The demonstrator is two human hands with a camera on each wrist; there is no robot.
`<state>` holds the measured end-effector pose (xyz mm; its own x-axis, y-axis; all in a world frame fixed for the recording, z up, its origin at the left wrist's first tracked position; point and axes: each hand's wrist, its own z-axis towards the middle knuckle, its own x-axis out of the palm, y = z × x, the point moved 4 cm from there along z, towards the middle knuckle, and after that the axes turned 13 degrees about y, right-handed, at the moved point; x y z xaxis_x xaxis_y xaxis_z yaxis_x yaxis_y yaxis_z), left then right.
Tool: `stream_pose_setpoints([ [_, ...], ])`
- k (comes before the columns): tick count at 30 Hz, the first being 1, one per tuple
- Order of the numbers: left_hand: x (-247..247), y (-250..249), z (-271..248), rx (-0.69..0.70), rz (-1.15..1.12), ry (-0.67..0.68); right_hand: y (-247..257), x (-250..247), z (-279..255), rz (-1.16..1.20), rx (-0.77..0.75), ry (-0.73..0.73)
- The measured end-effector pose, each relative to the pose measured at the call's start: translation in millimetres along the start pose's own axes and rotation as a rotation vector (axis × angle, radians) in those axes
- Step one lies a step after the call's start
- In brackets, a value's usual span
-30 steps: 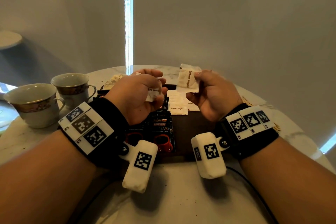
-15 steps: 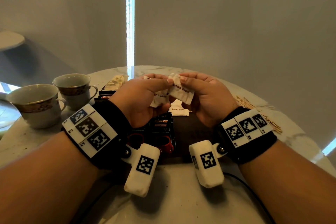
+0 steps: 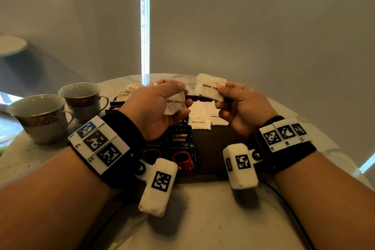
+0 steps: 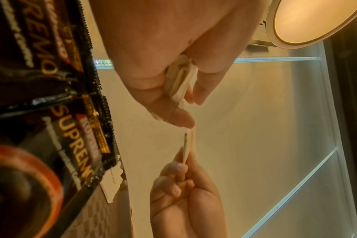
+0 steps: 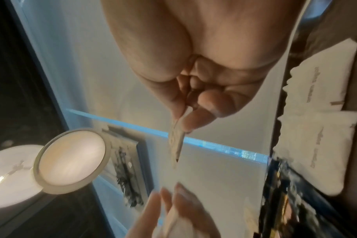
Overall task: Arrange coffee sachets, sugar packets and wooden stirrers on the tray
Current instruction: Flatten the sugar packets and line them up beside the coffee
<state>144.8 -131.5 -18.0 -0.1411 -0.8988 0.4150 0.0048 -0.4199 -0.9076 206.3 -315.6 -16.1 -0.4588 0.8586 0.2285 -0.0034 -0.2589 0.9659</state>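
Observation:
My left hand [image 3: 182, 97] grips a small bunch of white brown-sugar packets [image 3: 175, 104] above the dark brown tray [image 3: 213, 148]. In the left wrist view the bunch [image 4: 180, 83] sits between thumb and curled fingers. My right hand [image 3: 220, 96] pinches a single brown sugar packet [image 3: 210, 87] by its corner and holds it up, a little apart from the left hand. The right wrist view shows that packet [image 5: 176, 140] edge-on. Black coffee sachets [image 3: 180, 146] lie on the tray's left half. More sugar packets [image 3: 203, 116] lie on its far middle. No stirrers are visible.
Two empty teacups [image 3: 42, 115] [image 3: 83, 97] stand on the round marble table [image 3: 203, 219] to the left of the tray. A small heap of beige packets [image 3: 129, 91] lies behind my left hand. A wall rises close behind the table.
Half a second ago both hands met over the tray. They have now parted, the right hand rising up and to the right with a single packet.

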Motion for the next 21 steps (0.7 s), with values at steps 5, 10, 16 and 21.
stream_pose_setpoints([
  [5, -3.3, -0.4, 0.6, 0.006, -0.013, -0.015, -16.8, -56.1, 10.7, 0.169, 0.133, -0.198],
  [10, -4.3, 0.8, 1.7, -0.008, -0.010, -0.024, -33.6, -76.3, 9.1, 0.084, 0.363, -0.238],
  [16, -4.0, 0.5, 1.9, -0.011, -0.008, -0.016, -33.0, -67.5, 0.6, -0.053, 0.513, -0.239],
  [21, -3.3, 1.0, 2.2, -0.019, -0.009, -0.007, -28.9, -55.2, -5.6, -0.139, 0.583, -0.190],
])
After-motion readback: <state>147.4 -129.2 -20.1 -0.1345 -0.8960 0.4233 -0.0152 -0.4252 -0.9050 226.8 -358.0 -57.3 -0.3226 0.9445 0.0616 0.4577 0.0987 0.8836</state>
